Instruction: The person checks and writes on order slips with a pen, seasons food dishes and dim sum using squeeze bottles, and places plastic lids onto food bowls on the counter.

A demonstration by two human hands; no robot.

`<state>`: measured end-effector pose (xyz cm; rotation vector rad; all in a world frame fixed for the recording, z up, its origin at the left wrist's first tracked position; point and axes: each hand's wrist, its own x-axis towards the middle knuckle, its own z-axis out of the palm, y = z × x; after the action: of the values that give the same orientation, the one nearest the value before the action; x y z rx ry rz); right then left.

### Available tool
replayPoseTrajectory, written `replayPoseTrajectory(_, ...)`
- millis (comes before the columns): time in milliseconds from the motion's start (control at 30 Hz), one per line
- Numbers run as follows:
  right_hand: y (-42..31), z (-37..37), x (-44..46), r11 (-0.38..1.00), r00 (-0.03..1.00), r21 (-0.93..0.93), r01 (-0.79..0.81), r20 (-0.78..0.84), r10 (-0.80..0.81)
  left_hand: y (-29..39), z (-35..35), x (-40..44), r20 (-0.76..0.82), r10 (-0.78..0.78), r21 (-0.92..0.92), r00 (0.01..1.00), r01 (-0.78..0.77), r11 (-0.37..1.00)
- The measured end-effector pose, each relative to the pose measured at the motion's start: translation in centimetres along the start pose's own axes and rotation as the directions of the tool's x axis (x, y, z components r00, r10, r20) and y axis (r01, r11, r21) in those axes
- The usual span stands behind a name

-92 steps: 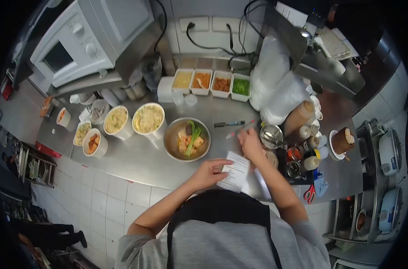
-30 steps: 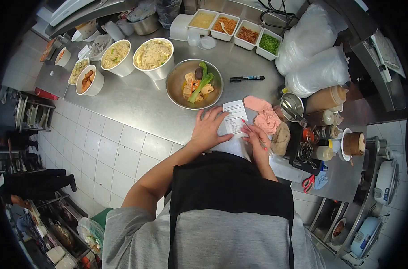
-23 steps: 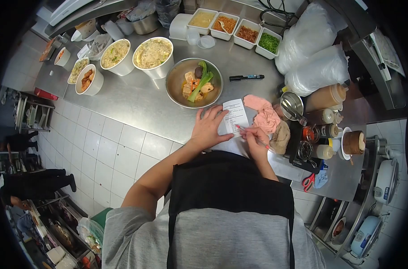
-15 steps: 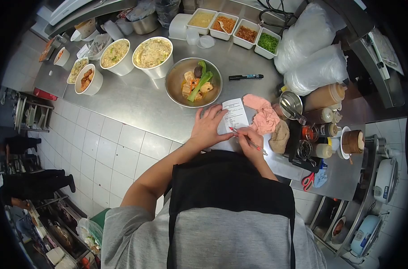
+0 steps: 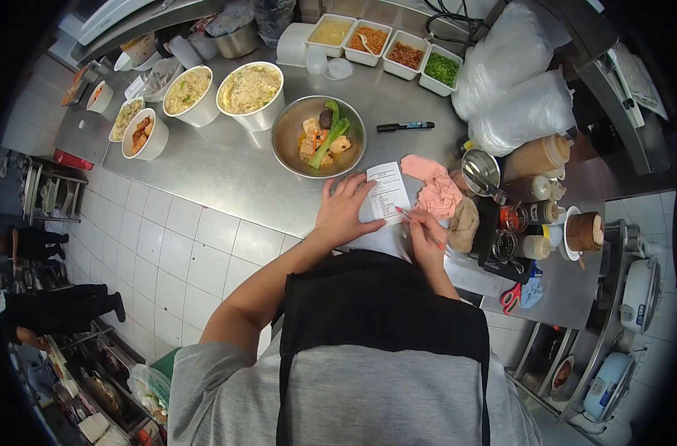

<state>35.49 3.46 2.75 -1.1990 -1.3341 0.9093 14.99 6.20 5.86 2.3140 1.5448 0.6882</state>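
Observation:
A printed paper receipt (image 5: 387,189) lies on the steel counter close to my body. My left hand (image 5: 344,209) rests flat on its left edge with the fingers spread. In my right hand (image 5: 425,237) is a pen (image 5: 416,221) with a red tip, pinched between the fingers; the tip meets the lower right part of the receipt. Just beyond the paper stands a steel bowl (image 5: 287,154) with tofu-like chunks, a green leafy stalk and a dark mushroom in it. A black marker (image 5: 405,127) lies right of that bowl. Beside my right hand are a crumpled pink cloth (image 5: 437,195) and a brown cloth (image 5: 464,224).
White tubs of fried rice (image 5: 251,97) and a cup of meat pieces (image 5: 144,134) stand at the left. Topping containers (image 5: 405,56) line the back. Plastic-wrapped stacks (image 5: 522,111), sauce bottles (image 5: 538,156) and red scissors (image 5: 511,297) are at the right. A person in black (image 5: 63,308) is far left.
My right hand and the pen have shifted slightly right, so the tip sits nearer the receipt's right edge. My left hand stays on the paper.

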Motion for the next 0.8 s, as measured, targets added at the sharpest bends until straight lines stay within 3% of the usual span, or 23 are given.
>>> replayPoseTrajectory(100, -1.1, 0.0, -0.3, 0.982, 0.980, -0.144, 0.125, 0.176, -0.099, 0.0, 0.0, -0.1, 0.004, -0.002, 0.002, 1.000, 0.002, 1.000)
replayPoseTrajectory(233, -1.9, -0.1, -0.1, 0.975, 0.988, -0.198, 0.105, 0.131, -0.080, 0.0, 0.1, -0.1, 0.000, -0.007, -0.003, 1.000, 0.007, 1.000)
replayPoseTrajectory(333, -0.8, -0.4, -0.3, 1.000, 0.999, -0.021, 0.019, 0.043, -0.018, -0.1, 0.1, -0.1, -0.003, -0.006, -0.005, 1.000, 0.006, 1.000)
replayPoseTrajectory(433, -1.1, -0.5, -0.4, 0.976, 0.968, -0.149, 0.156, 0.218, -0.122, -0.1, 0.1, -0.1, -0.014, -0.001, -0.014, 1.000, 0.000, 1.000)
replayPoseTrajectory(467, -1.6, -0.7, -0.4, 0.986, 0.979, -0.144, 0.088, 0.196, -0.059, -0.1, 0.1, 0.0, -0.011, -0.002, -0.012, 1.000, 0.002, 1.000)
replayPoseTrajectory(567, -1.6, -1.6, 0.2, 0.939, 0.981, -0.286, 0.190, 0.025, -0.191, -0.2, 0.2, -0.1, -0.014, 0.002, -0.019, 1.000, -0.003, 1.000)
replayPoseTrajectory(600, -2.2, -1.7, 0.4, 0.955, 0.989, -0.259, 0.144, -0.003, -0.149, -0.2, 0.2, -0.1, -0.027, 0.006, -0.027, 1.000, -0.007, 1.000)
replayPoseTrajectory(633, -2.8, -1.7, 0.8, 0.939, 0.980, -0.282, 0.195, 0.021, -0.198, -0.2, 0.2, -0.2, -0.038, 0.013, -0.033, 0.999, -0.015, 0.999)
replayPoseTrajectory(700, -4.4, -1.6, 2.5, 0.894, 0.950, -0.326, 0.308, 0.061, -0.305, -0.6, 0.4, -0.7, -0.048, 0.049, -0.097, 0.998, -0.053, 0.994)
replayPoseTrajectory(733, -5.1, -1.5, 2.9, 0.923, 0.972, -0.307, 0.233, 0.071, -0.222, -0.8, 0.5, -0.6, -0.059, 0.075, -0.124, 0.995, -0.082, 0.989)
replayPoseTrajectory(767, -5.0, -1.7, 3.8, 0.900, 0.966, -0.349, 0.260, 0.104, -0.238, -0.9, 0.5, -0.4, -0.139, 0.139, -0.451, 0.981, -0.187, 0.873)
replayPoseTrajectory(800, -4.0, -2.0, 5.1, 0.873, 0.957, -0.392, 0.291, 0.129, -0.261, 0.1, -0.7, -0.2, -0.172, 0.208, -0.462, 0.963, -0.265, 0.846)
